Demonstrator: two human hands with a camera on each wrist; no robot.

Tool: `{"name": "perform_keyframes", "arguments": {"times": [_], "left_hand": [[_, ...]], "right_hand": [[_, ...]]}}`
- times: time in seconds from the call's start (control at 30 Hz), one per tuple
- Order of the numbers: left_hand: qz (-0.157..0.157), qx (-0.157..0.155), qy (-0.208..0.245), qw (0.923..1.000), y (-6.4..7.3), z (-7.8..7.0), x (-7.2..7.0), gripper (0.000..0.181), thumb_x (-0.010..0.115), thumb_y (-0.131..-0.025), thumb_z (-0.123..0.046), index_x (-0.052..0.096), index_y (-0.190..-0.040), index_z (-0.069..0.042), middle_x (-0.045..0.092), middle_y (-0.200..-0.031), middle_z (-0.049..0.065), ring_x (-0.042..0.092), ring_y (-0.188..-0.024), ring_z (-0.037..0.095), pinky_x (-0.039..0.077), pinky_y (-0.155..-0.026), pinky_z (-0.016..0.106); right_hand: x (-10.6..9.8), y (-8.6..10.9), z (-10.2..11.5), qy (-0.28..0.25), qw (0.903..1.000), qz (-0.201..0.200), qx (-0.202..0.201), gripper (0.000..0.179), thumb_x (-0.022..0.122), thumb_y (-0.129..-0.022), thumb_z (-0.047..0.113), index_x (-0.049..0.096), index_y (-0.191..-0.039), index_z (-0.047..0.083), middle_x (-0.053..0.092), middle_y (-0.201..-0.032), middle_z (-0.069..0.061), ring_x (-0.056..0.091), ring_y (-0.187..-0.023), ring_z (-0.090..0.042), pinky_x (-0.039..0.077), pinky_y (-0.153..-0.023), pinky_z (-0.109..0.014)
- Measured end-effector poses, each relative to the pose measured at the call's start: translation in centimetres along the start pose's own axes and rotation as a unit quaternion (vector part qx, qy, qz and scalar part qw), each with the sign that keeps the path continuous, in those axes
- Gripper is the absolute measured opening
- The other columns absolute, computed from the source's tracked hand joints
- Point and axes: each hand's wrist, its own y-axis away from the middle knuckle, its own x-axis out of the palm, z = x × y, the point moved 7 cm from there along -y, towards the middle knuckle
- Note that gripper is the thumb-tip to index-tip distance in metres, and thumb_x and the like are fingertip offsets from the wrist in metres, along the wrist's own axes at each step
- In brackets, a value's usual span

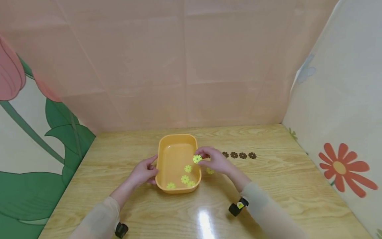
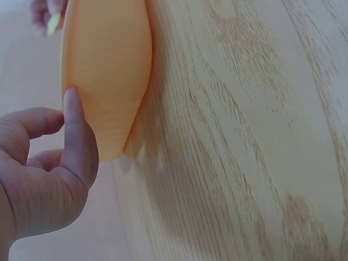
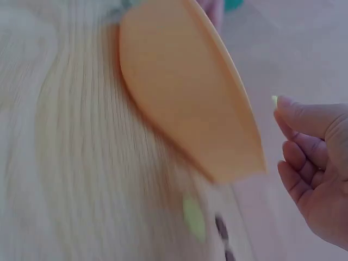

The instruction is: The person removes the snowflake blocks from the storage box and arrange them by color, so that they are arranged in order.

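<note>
An orange rectangular plastic tub (image 1: 178,191) stands on the wooden table. My left hand (image 1: 142,171) holds its left rim, thumb and fingers at the edge; the left wrist view shows fingertips against the outer wall (image 2: 111,70). Over the tub's right rim, my right hand (image 1: 215,160) pinches a yellow flower-shaped piece (image 1: 197,159) between thumb and forefinger. In the right wrist view only a sliver of that piece (image 3: 275,101) shows at the fingertips. Several yellow flower pieces (image 1: 185,179) lie on the tub floor, toward the near end. Another yellow flower piece (image 1: 210,171) is on the table under my right hand.
A row of several dark brown flower pieces (image 1: 243,155) lies on the table right of the tub, its left end partly hidden by my right hand. A pink sheet (image 1: 179,66) hangs behind the table (image 1: 125,146). Printed flower sheets stand at both sides.
</note>
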Motion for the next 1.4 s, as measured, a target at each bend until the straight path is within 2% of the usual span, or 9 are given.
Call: {"name": "perform_keyframes", "arguments": {"times": [0.1,0.2,0.4,0.53,0.67,0.83,1.07,1.23,1.4], "left_hand": [[0.001,0.0,0.002,1.0,0.1,-0.1,0.0,0.067,0.06,-0.093,0.006,0.031,-0.153,0.001,0.047,-0.085,0.009,0.054,-0.064,0.016,0.063,-0.059,0.038],[0.003,0.0,0.002,1.0,0.2,-0.2,0.0,0.067,0.06,-0.093,0.006,0.031,-0.153,0.001,0.047,-0.085,0.009,0.053,-0.066,0.016,0.063,-0.058,0.037],[0.006,0.002,0.002,1.0,0.2,-0.2,0.1,0.067,0.06,-0.093,0.006,0.03,-0.153,0.001,0.047,-0.085,0.009,0.054,-0.064,0.016,0.063,-0.059,0.039],[0.006,0.0,-0.003,1.0,0.1,-0.1,0.1,0.068,0.06,-0.093,0.005,0.03,-0.153,0.001,0.046,-0.085,0.009,0.054,-0.061,0.016,0.063,-0.058,0.038],[0.003,-0.004,-0.005,1.0,0.0,0.0,0.1,0.067,0.06,-0.093,0.005,0.031,-0.153,0.001,0.047,-0.085,0.009,0.055,-0.06,0.016,0.063,-0.057,0.037],[0.0,-0.005,-0.009,0.9999,-0.1,0.2,0.0,0.067,0.061,-0.092,0.005,0.032,-0.153,0.001,0.047,-0.085,0.009,0.055,-0.06,0.017,0.063,-0.056,0.036],[0.001,-0.006,-0.008,1.0,0.0,0.1,0.1,0.068,0.061,-0.093,0.005,0.031,-0.153,0.0,0.047,-0.085,0.009,0.056,-0.061,0.018,0.063,-0.057,0.039],[0.001,-0.004,-0.009,1.0,-0.2,0.2,0.1,0.067,0.061,-0.093,0.005,0.031,-0.153,0.001,0.047,-0.085,0.009,0.056,-0.061,0.017,0.063,-0.058,0.04],[-0.003,-0.012,-0.012,0.9999,-0.3,0.6,0.0,0.068,0.061,-0.093,0.005,0.031,-0.153,0.0,0.048,-0.085,0.009,0.056,-0.06,0.016,0.063,-0.057,0.035]], "right_hand": [[-1.9,1.9,-1.8,0.002,0.9992,-0.024,0.033,0.031,0.079,-0.083,0.008,0.068,-0.112,0.007,0.066,-0.103,-0.001,0.059,-0.093,-0.02,0.056,-0.087,-0.037],[-3.0,3.6,-3.8,0.012,0.9979,-0.025,0.059,0.031,0.078,-0.084,0.007,0.068,-0.112,0.004,0.067,-0.106,-0.002,0.059,-0.095,-0.019,0.056,-0.088,-0.036],[-3.1,6.2,-7.2,0.03,0.9955,0.013,0.089,0.03,0.077,-0.084,0.009,0.068,-0.112,0.003,0.066,-0.106,-0.003,0.059,-0.094,-0.018,0.056,-0.086,-0.031],[-2.7,6.9,-8.5,0.03,0.9933,0.027,0.108,0.029,0.078,-0.084,0.012,0.068,-0.11,0.006,0.065,-0.099,-0.001,0.058,-0.089,-0.017,0.055,-0.081,-0.028],[-2.3,7.0,-8.8,0.035,0.9933,0.032,0.105,0.029,0.079,-0.083,0.013,0.069,-0.109,0.007,0.064,-0.094,-0.001,0.056,-0.085,-0.016,0.054,-0.077,-0.028],[-2.1,6.8,-8.7,0.067,0.9948,0.025,0.073,0.029,0.081,-0.081,0.013,0.071,-0.107,0.006,0.065,-0.095,0.0,0.056,-0.084,-0.016,0.052,-0.075,-0.029],[-2.2,6.9,-8.6,0.128,0.9908,0.009,0.041,0.03,0.083,-0.078,0.015,0.072,-0.105,0.008,0.065,-0.096,0.003,0.055,-0.088,-0.015,0.049,-0.082,-0.036],[-2.2,7.1,-8.8,0.138,0.9892,0.01,0.05,0.031,0.083,-0.078,0.018,0.072,-0.106,0.012,0.063,-0.096,0.006,0.054,-0.09,-0.015,0.048,-0.084,-0.037],[-2.2,7.1,-8.8,0.136,0.9891,0.011,0.056,0.031,0.083,-0.079,0.019,0.072,-0.107,0.013,0.064,-0.097,0.007,0.055,-0.092,-0.016,0.048,-0.086,-0.039]]}}
